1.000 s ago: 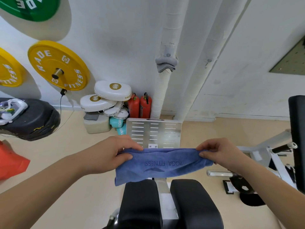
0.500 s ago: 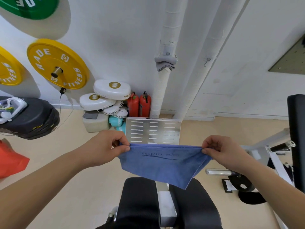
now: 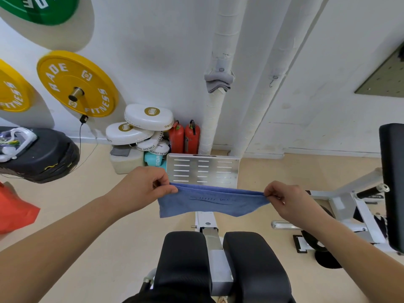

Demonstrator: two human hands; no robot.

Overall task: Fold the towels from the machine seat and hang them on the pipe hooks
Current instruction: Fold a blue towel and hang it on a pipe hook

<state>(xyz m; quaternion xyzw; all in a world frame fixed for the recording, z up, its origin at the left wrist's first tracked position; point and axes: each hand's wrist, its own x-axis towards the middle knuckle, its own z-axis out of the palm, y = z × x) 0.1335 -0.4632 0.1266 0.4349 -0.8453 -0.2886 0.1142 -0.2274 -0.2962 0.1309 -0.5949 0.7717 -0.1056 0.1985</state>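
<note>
Holding a blue towel (image 3: 209,202) up in the air, drawn out along its top edge between both hands. Pinching one top corner with the left hand (image 3: 142,189), thumb pressed against curled fingers. Pinching the other top corner with the right hand (image 3: 288,200), thumb and forefinger closed on the cloth, the remaining fingers curled under. Hanging from the two grips as a short, wide band, lower edge uneven and dipping towards the right hand, touching nothing else. Faint lettering across the middle of the cloth, too blurred to read.

Below the hands and nearer the body: two black seat pads (image 3: 183,259) side by side, a pale metal beam between them. Just beyond the hands, its near edge hidden behind the towel's top edge: a slotted metal plate (image 3: 203,169).

Farther beyond and well above the hands: two white wrapped pipes rising against the wall. On the left pipe (image 3: 215,119), a grey towel (image 3: 218,80) hanging folded, bunched around the pipe. On the right pipe (image 3: 260,106), at about the same height, a small metal hook (image 3: 272,80).

Beyond the left hand, on the floor by the wall: stacked white pads (image 3: 148,117) and two red fire extinguishers (image 3: 184,138). Higher on the wall on that side, a yellow weight plate (image 3: 76,84) on a peg. Out past the right hand: a white machine frame (image 3: 354,206) and a black upright pad (image 3: 392,184) at the picture's edge.
</note>
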